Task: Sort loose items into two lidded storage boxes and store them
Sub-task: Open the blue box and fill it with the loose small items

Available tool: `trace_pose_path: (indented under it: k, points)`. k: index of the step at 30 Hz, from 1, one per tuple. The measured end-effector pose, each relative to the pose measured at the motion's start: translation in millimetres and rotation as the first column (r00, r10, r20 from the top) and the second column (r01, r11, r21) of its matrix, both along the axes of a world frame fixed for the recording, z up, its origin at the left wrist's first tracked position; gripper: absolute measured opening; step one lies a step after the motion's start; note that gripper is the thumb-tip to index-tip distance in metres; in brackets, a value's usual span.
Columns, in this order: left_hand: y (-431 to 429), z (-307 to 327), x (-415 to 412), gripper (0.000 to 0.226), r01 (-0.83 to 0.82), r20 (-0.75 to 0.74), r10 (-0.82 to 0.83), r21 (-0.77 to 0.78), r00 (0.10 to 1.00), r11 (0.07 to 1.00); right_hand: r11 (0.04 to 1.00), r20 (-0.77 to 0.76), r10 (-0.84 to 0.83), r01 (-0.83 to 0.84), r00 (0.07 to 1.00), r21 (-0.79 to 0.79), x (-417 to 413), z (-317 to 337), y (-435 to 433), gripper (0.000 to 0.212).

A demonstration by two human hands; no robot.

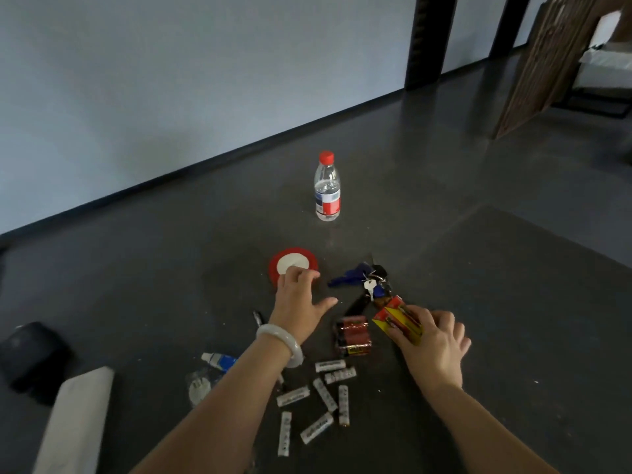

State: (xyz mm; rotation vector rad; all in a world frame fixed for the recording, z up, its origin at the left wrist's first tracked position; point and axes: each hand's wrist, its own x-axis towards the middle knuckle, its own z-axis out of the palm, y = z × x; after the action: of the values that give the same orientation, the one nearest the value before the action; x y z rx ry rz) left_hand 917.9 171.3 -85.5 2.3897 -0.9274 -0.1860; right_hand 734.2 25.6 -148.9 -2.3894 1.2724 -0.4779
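My right hand [432,343] grips a red and yellow battery pack [396,318] just above the dark floor. My left hand [299,302] is spread open, fingertips touching the near edge of a red tape roll [290,260] and holding nothing. Between my hands lies a shrink-wrapped bundle of red and black batteries [352,336]. Several loose white batteries [325,395] are scattered below my wrists. A bunch of keys [367,280] with blue tags lies right of the tape roll. No storage box is identifiable in view.
A water bottle [327,186] with a red cap stands farther back. A small blue and white tube [219,360] and a clear plastic piece [200,388] lie at the left. A white flat object [77,422] and a black object [30,357] sit at the lower left.
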Motion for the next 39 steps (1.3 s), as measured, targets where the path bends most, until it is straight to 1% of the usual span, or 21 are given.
trace_pose_path:
  k: [3, 5, 7, 9, 11, 13, 14, 16, 19, 24, 26, 29, 31, 34, 39]
  points:
    - [-2, -2, 24, 0.068, -0.139, 0.073, 0.133, 0.075, 0.988, 0.988, 0.999, -0.044, 0.012, -0.014, 0.999, -0.045, 2, -4, 3, 0.061]
    - [-3, -2, 39, 0.075, -0.204, 0.059, 0.198, 0.128, 0.978, 0.971, 0.999, -0.058, 0.0, -0.003, 0.998, -0.042, 1, -6, 1, 0.063]
    - [-5, 0, 48, 0.079, -0.205, 0.032, 0.202, 0.172, 0.979, 0.964, 0.999, -0.053, -0.005, 0.002, 0.999, -0.051, 2, -6, 1, 0.063]
    - [-9, 1, 45, 0.076, -0.102, 0.035, 0.097, 0.159, 0.995, 0.982, 0.998, -0.043, -0.009, 0.006, 0.999, -0.067, 3, -6, 2, 0.061]
    - [-16, 0, 30, 0.07, 0.091, 0.008, -0.092, 0.104, 0.996, 0.99, 0.997, -0.036, -0.01, 0.007, 0.999, -0.075, 3, -5, 3, 0.06]
    - [-22, -4, 6, 0.07, 0.245, -0.053, -0.241, 0.094, 0.969, 0.965, 0.997, -0.039, -0.008, 0.005, 0.999, -0.074, 2, -4, 3, 0.06]
    - [-24, -8, -6, 0.071, 0.282, -0.079, -0.275, 0.105, 0.958, 0.954, 0.998, -0.038, -0.004, 0.002, 0.999, -0.07, 2, -4, 3, 0.06]
    - [-25, -16, -22, 0.075, 0.311, -0.122, -0.294, 0.157, 0.948, 0.937, 0.998, -0.035, 0.006, -0.008, 0.999, -0.057, 0, -3, 3, 0.06]
    - [-23, -21, -31, 0.08, 0.323, -0.135, -0.297, 0.258, 0.945, 0.91, 0.999, -0.033, 0.011, -0.012, 0.999, -0.037, -1, -1, 2, 0.058]
    - [-16, -17, -32, 0.091, 0.374, -0.171, -0.335, 0.33, 0.927, 0.867, 1.0, -0.066, 0.025, -0.024, 0.997, 0.011, -6, 6, 3, 0.058]
    - [-14, -14, -34, 0.088, 0.366, -0.162, -0.329, 0.35, 0.93, 0.862, 0.998, -0.074, 0.009, -0.004, 0.997, 0.063, -14, 11, 4, 0.057]
    - [-10, -6, -40, 0.083, 0.342, -0.152, -0.308, 0.312, 0.939, 0.887, 0.99, -0.058, -0.029, 0.037, 0.998, 0.138, -36, 23, 7, 0.053]
    - [-8, 2, -47, 0.082, 0.345, -0.122, -0.324, 0.238, 0.938, 0.908, 0.988, -0.037, -0.045, 0.05, 0.998, 0.144, -55, 34, 10, 0.05]
    - [-8, 22, -63, 0.083, 0.387, -0.087, -0.38, 0.098, 0.921, 0.917, 0.992, -0.019, -0.059, 0.061, 0.998, 0.111, -85, 55, 14, 0.049]
    - [-19, 63, -103, 0.081, 0.492, 0.006, -0.493, 0.026, 0.87, 0.87, 0.992, 0.105, -0.128, 0.125, 0.986, 0.034, -134, 102, 19, 0.047]
